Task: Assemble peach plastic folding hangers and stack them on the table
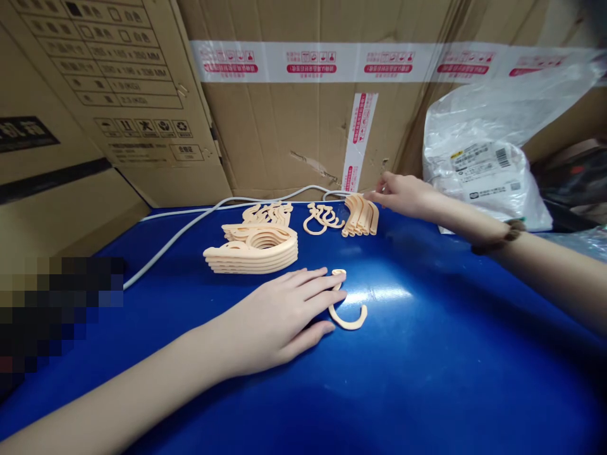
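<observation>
1. Two bare hands over a blue table (389,392). Left hand (279,309) palm down, fingers long and slightly apart, tips resting on a cream hook (349,325); no closed grip.
2. Hook lies flat mid-table, bend toward the wearer, free tip to the right, upper end partly under the fingertips.
3. Right hand (405,193), dark wristband (502,237) on its arm, is at the far edge by a bundle of curved pieces (360,218). Fingers bent; cannot tell whether they pinch a piece.
4. Just left of the bundle: loose hooks (320,222), tangled. Further left: layered flat pieces (256,260) in a neat stack.
5. Judgement: light fingertip contact should steady the hook; heavy pressing might skid it on the glossy surface.
6. Judgement: at the bundle, best to pinch one outer piece and lift it clear before drawing it back. Neighbours sit close and could drag along; loose hooks could snag too.
</observation>
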Action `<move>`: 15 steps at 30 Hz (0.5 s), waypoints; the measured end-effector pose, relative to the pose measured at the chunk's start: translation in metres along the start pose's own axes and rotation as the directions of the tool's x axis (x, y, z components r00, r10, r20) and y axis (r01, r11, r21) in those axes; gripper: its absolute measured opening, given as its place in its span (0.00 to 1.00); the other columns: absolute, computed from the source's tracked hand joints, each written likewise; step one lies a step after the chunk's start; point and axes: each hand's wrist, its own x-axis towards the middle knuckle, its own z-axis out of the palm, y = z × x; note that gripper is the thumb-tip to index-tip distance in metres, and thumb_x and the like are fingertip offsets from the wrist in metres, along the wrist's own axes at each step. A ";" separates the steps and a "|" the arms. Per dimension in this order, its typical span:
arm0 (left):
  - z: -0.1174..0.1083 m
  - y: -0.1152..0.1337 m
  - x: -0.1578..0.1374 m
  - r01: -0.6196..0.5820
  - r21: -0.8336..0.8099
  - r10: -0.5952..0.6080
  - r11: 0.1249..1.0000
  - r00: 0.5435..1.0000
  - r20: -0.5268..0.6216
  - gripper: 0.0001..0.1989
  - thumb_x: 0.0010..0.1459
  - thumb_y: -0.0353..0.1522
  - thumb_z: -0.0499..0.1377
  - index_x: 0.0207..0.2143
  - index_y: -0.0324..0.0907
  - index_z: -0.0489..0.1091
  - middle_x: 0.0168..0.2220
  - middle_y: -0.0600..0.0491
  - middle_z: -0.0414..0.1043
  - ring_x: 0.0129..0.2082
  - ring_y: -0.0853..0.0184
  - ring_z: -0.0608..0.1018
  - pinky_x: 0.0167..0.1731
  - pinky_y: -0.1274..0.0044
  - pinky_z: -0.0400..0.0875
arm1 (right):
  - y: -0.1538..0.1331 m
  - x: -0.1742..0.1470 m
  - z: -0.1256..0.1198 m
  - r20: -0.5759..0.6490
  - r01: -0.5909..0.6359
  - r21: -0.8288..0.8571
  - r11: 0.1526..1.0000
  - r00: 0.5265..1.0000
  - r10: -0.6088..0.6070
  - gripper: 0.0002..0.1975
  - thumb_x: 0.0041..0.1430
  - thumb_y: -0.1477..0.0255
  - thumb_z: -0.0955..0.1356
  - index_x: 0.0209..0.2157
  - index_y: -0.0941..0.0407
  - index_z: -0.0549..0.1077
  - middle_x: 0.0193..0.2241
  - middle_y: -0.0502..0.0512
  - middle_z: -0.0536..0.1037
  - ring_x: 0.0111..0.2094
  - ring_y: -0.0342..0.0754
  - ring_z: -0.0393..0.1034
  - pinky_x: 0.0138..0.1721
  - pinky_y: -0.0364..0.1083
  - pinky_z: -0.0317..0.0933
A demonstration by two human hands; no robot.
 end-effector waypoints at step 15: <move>0.000 0.000 -0.001 -0.008 -0.017 0.008 1.000 1.000 -0.026 0.19 0.68 0.35 0.50 0.59 0.41 0.63 0.63 0.45 0.61 0.62 0.56 0.65 0.60 0.61 0.61 | 0.016 0.017 0.012 0.228 0.009 -0.032 0.999 0.974 -0.002 0.24 0.61 0.53 0.59 0.34 0.58 0.74 0.34 0.64 0.79 0.36 0.57 0.74 0.33 0.49 0.62</move>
